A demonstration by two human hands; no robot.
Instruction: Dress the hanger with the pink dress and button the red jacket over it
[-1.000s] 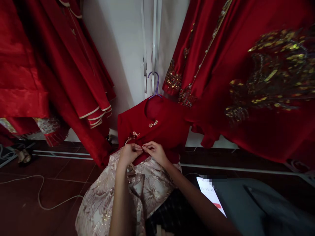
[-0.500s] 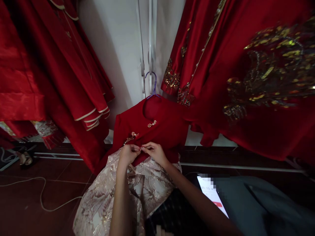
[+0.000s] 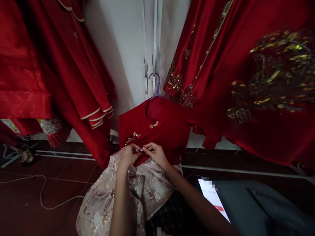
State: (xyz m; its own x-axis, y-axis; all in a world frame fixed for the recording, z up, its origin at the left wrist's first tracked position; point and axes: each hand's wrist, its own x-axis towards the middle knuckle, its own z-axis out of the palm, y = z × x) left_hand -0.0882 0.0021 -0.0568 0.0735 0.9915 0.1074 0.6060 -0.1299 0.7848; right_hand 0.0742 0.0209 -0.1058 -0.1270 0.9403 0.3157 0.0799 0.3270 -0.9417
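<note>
A red garment [image 3: 172, 121] hangs on a purple hanger [image 3: 157, 88], its front toward me. Two pearl-like flower ornaments are on it, one flower ornament [image 3: 154, 125] below the neckline and one lower ornament [image 3: 135, 135] at the left. At its waist, my left hand [image 3: 128, 155] and my right hand [image 3: 156, 154] meet with fingertips pinched close together. Whatever is between the fingertips is too small to make out. Below the wrists spreads a pale, shiny floral skirt [image 3: 98, 205], reaching toward my lap.
Red garments [image 3: 59, 72] hang at the left, and a red gown with gold sequins [image 3: 273, 75] hangs at the right. A lit phone [image 3: 213, 198] lies on a dark grey surface [image 3: 242, 200]. A cable [image 3: 44, 193] runs over the tiled floor; shoes [image 3: 27, 155] stand far left.
The whole view has shifted slightly, so the hanging clothes appear a little farther right. Both hands stay pinched at the garment's waist, with only slight finger movement.
</note>
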